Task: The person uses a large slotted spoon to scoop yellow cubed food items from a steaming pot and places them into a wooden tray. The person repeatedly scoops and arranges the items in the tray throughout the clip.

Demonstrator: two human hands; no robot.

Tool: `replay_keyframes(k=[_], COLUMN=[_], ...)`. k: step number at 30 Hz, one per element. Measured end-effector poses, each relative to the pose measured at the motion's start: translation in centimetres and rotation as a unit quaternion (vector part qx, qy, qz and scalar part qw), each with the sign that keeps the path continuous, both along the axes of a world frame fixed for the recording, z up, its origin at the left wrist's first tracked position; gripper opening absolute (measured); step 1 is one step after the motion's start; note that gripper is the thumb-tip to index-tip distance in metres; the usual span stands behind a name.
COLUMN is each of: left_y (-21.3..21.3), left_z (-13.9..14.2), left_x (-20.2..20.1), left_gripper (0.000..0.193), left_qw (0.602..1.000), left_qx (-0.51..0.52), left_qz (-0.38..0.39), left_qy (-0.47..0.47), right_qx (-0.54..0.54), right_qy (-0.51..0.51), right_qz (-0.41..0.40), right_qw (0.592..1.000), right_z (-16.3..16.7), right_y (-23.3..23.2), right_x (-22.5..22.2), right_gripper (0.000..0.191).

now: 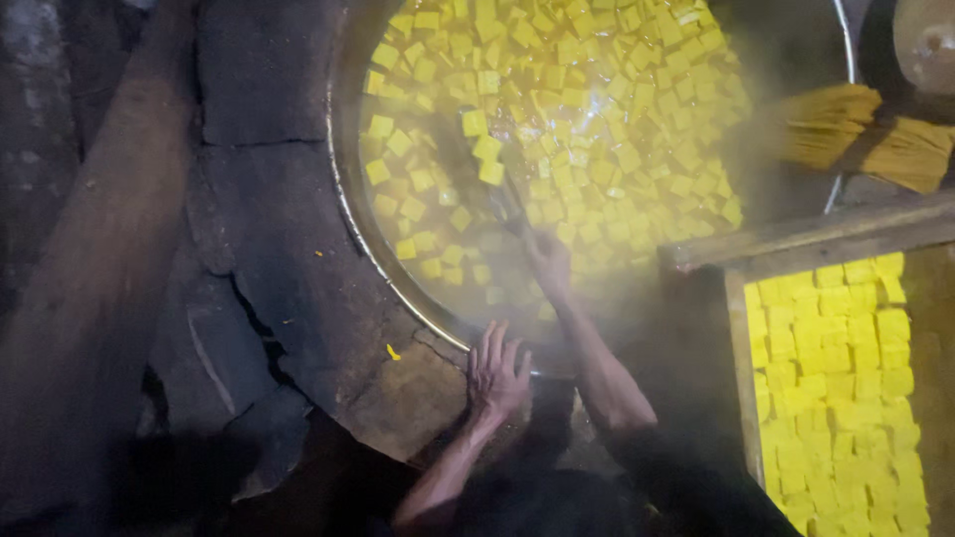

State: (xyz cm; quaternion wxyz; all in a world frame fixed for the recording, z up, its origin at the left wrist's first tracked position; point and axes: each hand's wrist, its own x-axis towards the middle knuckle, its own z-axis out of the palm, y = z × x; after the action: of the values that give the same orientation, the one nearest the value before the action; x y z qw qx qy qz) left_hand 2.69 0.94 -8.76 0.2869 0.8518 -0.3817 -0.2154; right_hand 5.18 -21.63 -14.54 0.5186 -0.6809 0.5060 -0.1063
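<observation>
My left hand [497,373] rests flat and open on the pan [343,189] rim; my right hand [547,261] grips a ladle [487,179] among yellow cubes [597,109].

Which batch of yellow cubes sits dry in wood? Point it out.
The yellow cubes packed in the wooden tray at right; the others float in the round pan.

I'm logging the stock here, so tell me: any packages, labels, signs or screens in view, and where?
None in view. There is only a round metal pan of yellow cubes in steaming liquid, and a wooden tray of yellow cubes at lower right.
</observation>
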Motion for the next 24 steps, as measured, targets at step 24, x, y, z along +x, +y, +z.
replay_keyframes(k=[24], left_y=[-0.3], left_z=[0.1], left_x=[-2.4], left_gripper=[0.031], left_qw=[0.998], left_qx=[0.024], left_qz=[-0.011], left_qy=[-0.063], right_qx=[-0.014], right_qy=[-0.178], right_qz=[-0.069], right_qw=[0.981], right_z=[10.4], right_y=[-7.8], right_x=[1.0], right_gripper=[0.039])
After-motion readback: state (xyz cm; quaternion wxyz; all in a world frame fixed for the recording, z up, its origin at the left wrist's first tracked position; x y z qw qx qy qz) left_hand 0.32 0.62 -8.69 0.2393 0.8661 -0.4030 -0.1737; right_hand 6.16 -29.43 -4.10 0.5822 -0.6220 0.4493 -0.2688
